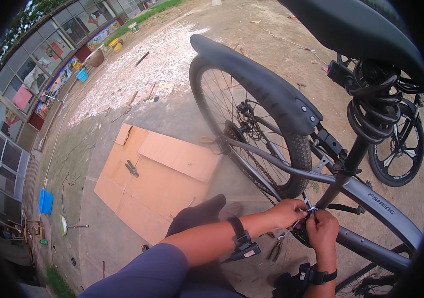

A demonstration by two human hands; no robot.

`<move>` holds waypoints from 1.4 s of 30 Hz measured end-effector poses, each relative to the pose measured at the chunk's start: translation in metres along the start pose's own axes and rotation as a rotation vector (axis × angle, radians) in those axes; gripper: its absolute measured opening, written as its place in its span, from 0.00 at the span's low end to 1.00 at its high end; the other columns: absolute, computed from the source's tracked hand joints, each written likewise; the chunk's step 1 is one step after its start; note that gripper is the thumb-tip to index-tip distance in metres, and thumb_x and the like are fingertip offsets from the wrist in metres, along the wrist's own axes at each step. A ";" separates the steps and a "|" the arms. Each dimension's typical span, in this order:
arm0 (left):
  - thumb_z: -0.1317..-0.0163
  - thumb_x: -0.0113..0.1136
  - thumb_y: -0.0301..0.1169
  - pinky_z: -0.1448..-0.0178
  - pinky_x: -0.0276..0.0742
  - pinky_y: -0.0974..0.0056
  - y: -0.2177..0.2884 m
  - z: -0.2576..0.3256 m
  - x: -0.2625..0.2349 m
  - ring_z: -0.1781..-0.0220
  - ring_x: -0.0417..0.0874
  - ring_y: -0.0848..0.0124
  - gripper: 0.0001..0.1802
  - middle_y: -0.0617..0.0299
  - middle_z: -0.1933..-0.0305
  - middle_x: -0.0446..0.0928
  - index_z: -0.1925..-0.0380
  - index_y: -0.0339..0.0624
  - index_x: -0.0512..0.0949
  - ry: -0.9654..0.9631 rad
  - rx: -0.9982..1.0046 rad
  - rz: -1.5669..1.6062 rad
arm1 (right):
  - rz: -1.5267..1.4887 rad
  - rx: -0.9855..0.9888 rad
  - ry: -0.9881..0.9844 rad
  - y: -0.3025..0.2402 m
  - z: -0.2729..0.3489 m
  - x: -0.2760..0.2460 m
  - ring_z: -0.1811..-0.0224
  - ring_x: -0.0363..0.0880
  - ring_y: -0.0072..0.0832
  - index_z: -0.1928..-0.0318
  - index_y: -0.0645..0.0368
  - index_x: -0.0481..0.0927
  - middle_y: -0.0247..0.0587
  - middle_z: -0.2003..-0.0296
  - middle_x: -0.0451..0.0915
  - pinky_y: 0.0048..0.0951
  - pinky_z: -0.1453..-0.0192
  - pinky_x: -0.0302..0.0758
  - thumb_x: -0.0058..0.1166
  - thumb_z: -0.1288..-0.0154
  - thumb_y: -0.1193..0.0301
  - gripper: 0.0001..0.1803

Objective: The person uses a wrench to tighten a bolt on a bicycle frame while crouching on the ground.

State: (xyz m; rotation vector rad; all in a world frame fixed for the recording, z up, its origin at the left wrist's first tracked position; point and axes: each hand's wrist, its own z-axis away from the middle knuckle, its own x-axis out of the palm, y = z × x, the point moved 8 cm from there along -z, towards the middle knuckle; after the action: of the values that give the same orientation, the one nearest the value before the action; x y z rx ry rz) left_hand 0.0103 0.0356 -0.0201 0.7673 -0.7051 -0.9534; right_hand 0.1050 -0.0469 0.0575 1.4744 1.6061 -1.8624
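A grey bicycle frame (331, 189) stands in front of me on the right, with its rear wheel (212, 94) and black mudguard (256, 79) pointing away. Low on the seat tube, beside the rear tyre, my left hand (291, 212) and my right hand (323, 229) meet with their fingers pinched. Between them shows a thin whitish strand (288, 230), possibly a wire; its far end is hidden by the fingers. Both hands are closed at this strand, close against the frame. Below them, pliers (275, 249) lie on the ground.
Flattened cardboard (162, 193) lies to the left, with dark-handled pliers (131, 169) on it. A coiled black cable lock (376, 99) hangs below the saddle (356, 35). Another bicycle's wheel (398, 159) is at right. A blue basin (46, 201) lies far left.
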 end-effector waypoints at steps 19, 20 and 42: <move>0.28 0.56 0.30 0.66 0.76 0.65 0.001 -0.006 -0.006 0.71 0.82 0.74 0.10 0.61 0.69 0.83 0.55 0.34 0.79 0.054 0.188 -0.191 | 0.005 -0.014 0.008 0.000 0.000 0.002 0.74 0.77 0.54 0.79 0.62 0.74 0.53 0.78 0.75 0.49 0.71 0.71 0.59 0.45 0.71 0.11; 0.28 0.56 0.30 0.66 0.76 0.65 0.002 -0.005 -0.007 0.71 0.82 0.74 0.10 0.61 0.69 0.83 0.55 0.34 0.79 0.060 0.185 -0.192 | 0.001 -0.012 0.008 0.000 0.000 0.002 0.74 0.77 0.54 0.80 0.62 0.73 0.53 0.78 0.75 0.49 0.71 0.71 0.59 0.45 0.71 0.11; 0.25 0.55 0.35 0.70 0.76 0.70 0.118 0.200 -0.110 0.70 0.84 0.73 0.11 0.61 0.67 0.81 0.58 0.37 0.77 0.294 0.318 0.003 | -0.058 -0.075 0.014 0.028 -0.005 0.015 0.76 0.69 0.53 0.76 0.68 0.66 0.59 0.79 0.67 0.47 0.69 0.64 0.53 0.39 0.73 0.13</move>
State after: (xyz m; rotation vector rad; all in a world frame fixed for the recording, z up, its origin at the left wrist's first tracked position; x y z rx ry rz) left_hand -0.1435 0.1263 0.1648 1.1596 -0.6041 -0.7123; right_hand 0.1223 -0.0466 0.0301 1.4271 1.7224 -1.8053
